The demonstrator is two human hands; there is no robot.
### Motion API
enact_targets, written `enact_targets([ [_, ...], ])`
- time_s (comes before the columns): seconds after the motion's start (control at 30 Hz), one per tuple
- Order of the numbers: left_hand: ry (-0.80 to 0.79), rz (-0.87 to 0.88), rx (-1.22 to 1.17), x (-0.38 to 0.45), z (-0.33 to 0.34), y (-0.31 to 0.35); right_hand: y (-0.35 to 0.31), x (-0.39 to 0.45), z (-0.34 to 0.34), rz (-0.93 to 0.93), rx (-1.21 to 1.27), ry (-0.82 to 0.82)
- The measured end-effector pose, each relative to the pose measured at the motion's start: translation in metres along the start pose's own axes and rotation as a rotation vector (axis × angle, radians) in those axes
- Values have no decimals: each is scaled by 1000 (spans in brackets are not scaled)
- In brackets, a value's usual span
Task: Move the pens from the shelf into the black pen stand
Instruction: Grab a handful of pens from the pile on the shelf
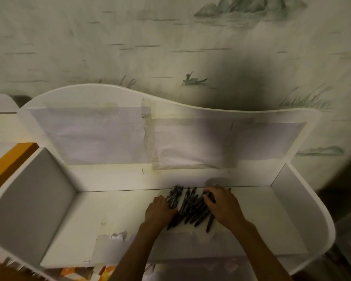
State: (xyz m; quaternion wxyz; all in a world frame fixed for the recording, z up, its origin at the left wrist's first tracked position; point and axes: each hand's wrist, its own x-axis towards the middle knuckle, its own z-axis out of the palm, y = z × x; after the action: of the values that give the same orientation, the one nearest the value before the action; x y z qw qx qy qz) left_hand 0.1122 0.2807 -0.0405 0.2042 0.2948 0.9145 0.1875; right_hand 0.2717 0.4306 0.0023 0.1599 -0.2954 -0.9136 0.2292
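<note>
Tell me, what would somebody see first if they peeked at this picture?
Probably the heap of dark pens lying near the back of the white shelf, with the left hand and right hand gathering them from either side. Next, the misty boat-and-mountain wallpaper above.

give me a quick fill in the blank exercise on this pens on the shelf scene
1. The dark pens lie in a pile on the white ____.
2. The pile lies between the left hand and the ____ hand.
3. Sheets of ____ are taped to the shelf's back panel.
4. The black pen stand is ____ in this view.

Missing words: shelf; right; paper; not visible
</note>
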Motion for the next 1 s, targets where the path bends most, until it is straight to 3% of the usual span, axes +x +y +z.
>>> enact_targets([
  [0.67,111,8,236,6,-7,6,-10,-2,-2,-15,0,-5],
  [0.87,91,-32,-116,2,-8,-9,-13,-3,0,-22,-20,-6],
  [1.0,168,-6,-540,2,-6,-21,-19,-1,2,-45,-24,6],
])
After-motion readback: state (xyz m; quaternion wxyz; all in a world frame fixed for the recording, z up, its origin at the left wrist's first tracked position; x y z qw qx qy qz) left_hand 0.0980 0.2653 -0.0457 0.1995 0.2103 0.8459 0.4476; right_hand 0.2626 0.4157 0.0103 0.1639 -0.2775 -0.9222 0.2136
